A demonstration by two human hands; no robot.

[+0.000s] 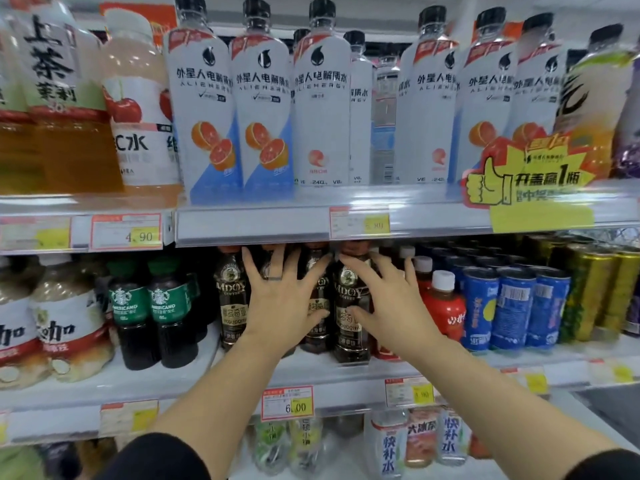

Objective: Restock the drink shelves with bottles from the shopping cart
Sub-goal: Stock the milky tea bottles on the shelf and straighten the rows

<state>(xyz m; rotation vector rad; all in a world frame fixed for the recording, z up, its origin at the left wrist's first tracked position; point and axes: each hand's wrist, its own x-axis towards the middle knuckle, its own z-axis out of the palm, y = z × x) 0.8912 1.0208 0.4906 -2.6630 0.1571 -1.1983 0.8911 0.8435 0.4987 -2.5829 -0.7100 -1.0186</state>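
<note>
Both hands reach into the middle shelf, among dark coffee bottles with black-and-gold labels. My left hand is spread flat against one coffee bottle, fingers apart, a ring on one finger. My right hand lies with spread fingers on the side of another coffee bottle, thumb across its label. Neither hand closes around a bottle. A third coffee bottle stands just left of my left hand. The shopping cart is out of view.
Green-labelled coffee bottles stand to the left, red bottles and blue cans to the right. The upper shelf holds tall white electrolyte-water bottles. Its price rail hangs just above my fingertips. More bottles stand below.
</note>
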